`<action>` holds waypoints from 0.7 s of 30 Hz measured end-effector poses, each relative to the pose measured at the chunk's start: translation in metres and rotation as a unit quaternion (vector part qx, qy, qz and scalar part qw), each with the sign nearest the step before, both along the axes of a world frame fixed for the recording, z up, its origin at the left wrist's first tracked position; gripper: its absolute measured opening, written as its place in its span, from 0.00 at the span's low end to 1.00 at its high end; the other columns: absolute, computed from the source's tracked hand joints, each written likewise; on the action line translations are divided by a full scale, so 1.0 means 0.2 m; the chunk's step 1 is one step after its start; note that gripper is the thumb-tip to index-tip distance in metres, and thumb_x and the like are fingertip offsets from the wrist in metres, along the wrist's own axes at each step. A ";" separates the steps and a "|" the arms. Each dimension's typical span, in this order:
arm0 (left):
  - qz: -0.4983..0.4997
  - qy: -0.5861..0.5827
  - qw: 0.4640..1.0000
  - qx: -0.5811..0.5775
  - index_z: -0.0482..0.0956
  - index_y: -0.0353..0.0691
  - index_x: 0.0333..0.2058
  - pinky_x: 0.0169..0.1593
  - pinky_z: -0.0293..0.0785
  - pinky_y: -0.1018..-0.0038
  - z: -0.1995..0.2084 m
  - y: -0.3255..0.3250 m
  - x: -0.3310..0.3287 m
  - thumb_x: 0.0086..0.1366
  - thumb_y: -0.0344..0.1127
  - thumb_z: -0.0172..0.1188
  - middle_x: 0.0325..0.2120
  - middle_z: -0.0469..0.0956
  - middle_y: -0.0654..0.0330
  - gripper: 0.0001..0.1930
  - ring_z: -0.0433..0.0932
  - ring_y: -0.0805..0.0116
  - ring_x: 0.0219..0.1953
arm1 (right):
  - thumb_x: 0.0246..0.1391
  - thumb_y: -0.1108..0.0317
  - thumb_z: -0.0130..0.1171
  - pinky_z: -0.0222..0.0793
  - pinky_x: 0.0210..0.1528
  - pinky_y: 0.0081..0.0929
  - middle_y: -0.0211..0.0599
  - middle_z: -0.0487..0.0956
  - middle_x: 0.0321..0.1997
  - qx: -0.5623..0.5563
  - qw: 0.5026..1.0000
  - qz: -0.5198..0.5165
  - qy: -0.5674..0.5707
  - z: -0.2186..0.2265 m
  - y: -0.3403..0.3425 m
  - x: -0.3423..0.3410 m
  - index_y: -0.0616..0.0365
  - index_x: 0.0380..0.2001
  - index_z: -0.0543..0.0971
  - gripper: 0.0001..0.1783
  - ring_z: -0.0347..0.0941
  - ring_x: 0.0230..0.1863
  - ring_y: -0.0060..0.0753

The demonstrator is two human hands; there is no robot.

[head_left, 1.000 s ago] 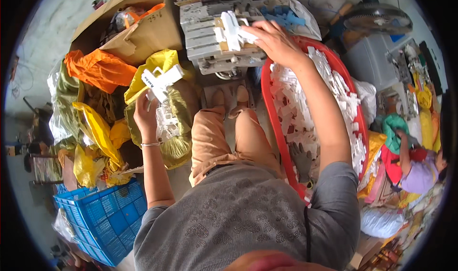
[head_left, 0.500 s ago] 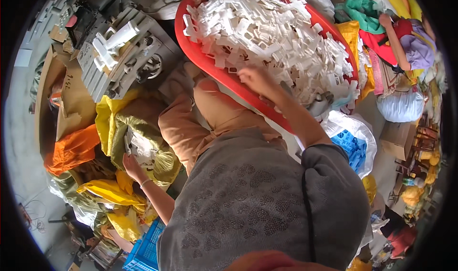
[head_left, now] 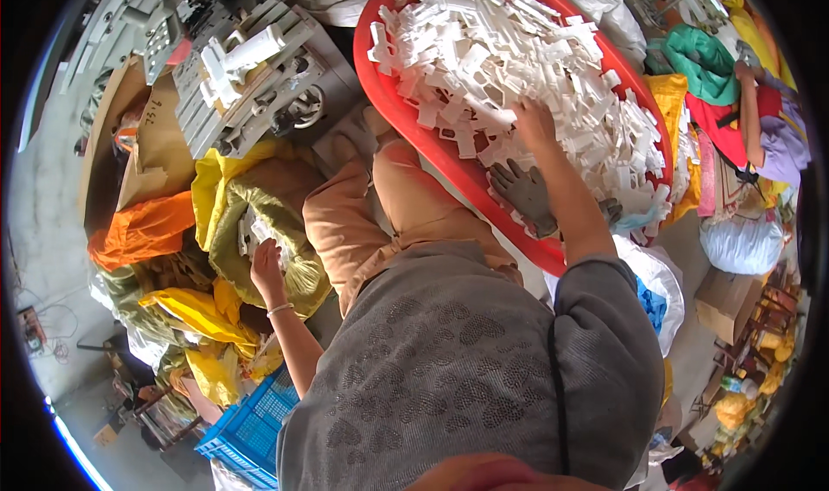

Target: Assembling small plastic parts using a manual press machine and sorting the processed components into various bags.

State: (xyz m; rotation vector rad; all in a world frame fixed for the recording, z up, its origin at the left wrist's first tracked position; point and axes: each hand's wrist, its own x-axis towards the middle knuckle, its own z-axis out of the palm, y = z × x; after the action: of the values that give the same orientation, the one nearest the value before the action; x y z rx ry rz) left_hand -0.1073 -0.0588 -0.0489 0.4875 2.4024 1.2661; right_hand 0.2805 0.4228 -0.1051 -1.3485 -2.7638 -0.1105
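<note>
At nine o'clock we note an orange bag (head_left: 142, 232). Between ten and eleven, a white moulded piece (head_left: 250, 50) rests on a grey slatted machine (head_left: 203, 107). Between eight and nine, the left hand (head_left: 267, 268) is at the mouth of an olive sack (head_left: 302, 279); its fingers are partly curled, and we cannot tell whether they hold anything. At one o'clock we record a red tub (head_left: 449, 167) heaped with white parts (head_left: 466, 59); a grey glove (head_left: 524, 196) lies inside at two. Between those, the right hand (head_left: 535, 124) is at the heap, fingers bent, grip unconfirmed.
</note>
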 end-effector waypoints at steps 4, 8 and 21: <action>0.032 -0.004 0.997 0.067 0.73 0.30 0.45 0.41 0.74 0.77 0.10 0.01 0.00 0.64 0.30 0.51 0.38 0.78 0.58 0.13 0.77 0.71 0.37 | 0.42 0.74 0.57 0.69 0.43 0.41 0.45 0.70 0.43 -0.149 0.983 0.046 0.094 0.03 -0.07 -0.02 0.50 0.46 0.72 0.23 0.69 0.45 0.50; 0.015 0.069 0.993 0.090 0.74 0.29 0.43 0.43 0.73 0.79 0.26 0.20 -0.03 0.63 0.29 0.52 0.37 0.78 0.58 0.12 0.77 0.72 0.37 | 0.37 0.78 0.60 0.67 0.49 0.40 0.50 0.69 0.49 -0.163 0.972 0.014 0.167 -0.31 -0.02 0.17 0.55 0.45 0.72 0.26 0.67 0.50 0.54; -0.087 0.407 0.893 0.173 0.78 0.38 0.37 0.35 0.74 0.76 1.02 0.83 -0.17 0.56 0.29 0.60 0.29 0.79 0.55 0.09 0.80 0.66 0.30 | 0.50 0.76 0.53 0.68 0.38 0.24 0.39 0.73 0.42 -0.407 0.784 -0.057 0.465 0.22 -0.35 -0.01 0.60 0.52 0.69 0.23 0.70 0.36 0.27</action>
State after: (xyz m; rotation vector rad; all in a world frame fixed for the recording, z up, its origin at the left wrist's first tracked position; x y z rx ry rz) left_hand -0.1423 0.1063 0.1554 1.5733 2.6409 1.6340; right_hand 0.2788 0.3521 -0.0614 -1.1495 -1.8359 1.4572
